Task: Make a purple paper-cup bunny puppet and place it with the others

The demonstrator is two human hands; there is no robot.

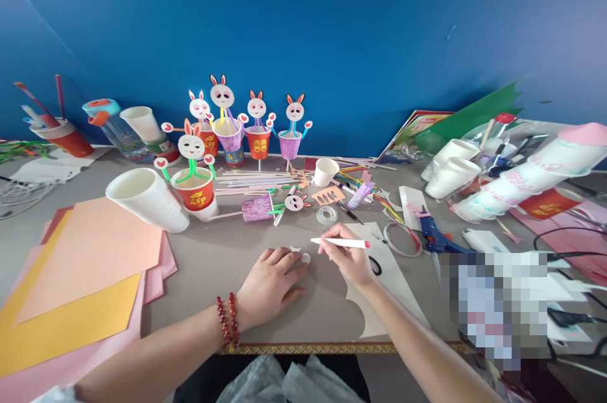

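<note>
Marker (342, 242), white with a red end, is pointing its tip toward nine o'clock, clamped between the fingers of the right hand (349, 262). The left hand (271, 281) is resting on the table (203, 267), fingers slightly apart; at its two o'clock, a small white disc (306, 258) is lying. Rabbit-faced cups (258, 143) are standing toward eleven.
</note>
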